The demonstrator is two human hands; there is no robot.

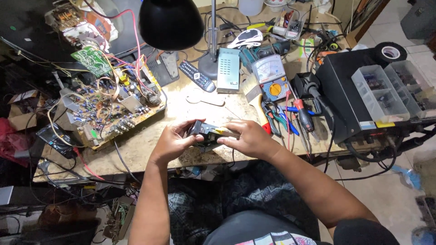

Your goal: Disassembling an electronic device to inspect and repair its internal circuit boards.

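Between both hands, at the near edge of the workbench (pixel 150 149): small black electronic part (pixel 204 131) w/ a yellowish patch on its right side, held just above the bench top. Left hand (pixel 175 143) wraps the part's left end, fingers curled closed on it, thumb on top. Right hand (pixel 247 138) closes on the right end, fingertips (pixel 223 139) pinching the lower edge. Both forearms come up from the near side of the scene; person seated, dark patterned cloth over the lap.

Just right of the right hand: pliers (pixel 272 119) w/ red and blue handles, a red-handled screwdriver (pixel 303 114), lying close together on the bench. Far of these: analog multimeter (pixel 271 78), grey face, orange dial, tilted slightly. Beside it to the left: flat grey-blue box (pixel 228 69), then a black remote control (pixel 196 75) lying at an angle.

Left of the hands: large circuit board (pixel 113 109), densely populated, many loose wires, near corner overhanging the bench edge; a smaller green board (pixel 91 60) sits farther back, joined by red and yellow leads. Black lamp shade (pixel 171 22) hangs above the far centre, its stand (pixel 213 36) behind.

Right side: black box-shaped unit (pixel 345 95) carrying two clear compartment organisers (pixel 379 93); roll of black tape (pixel 390 52) at its far right corner. Contents of the compartments too small to tell.
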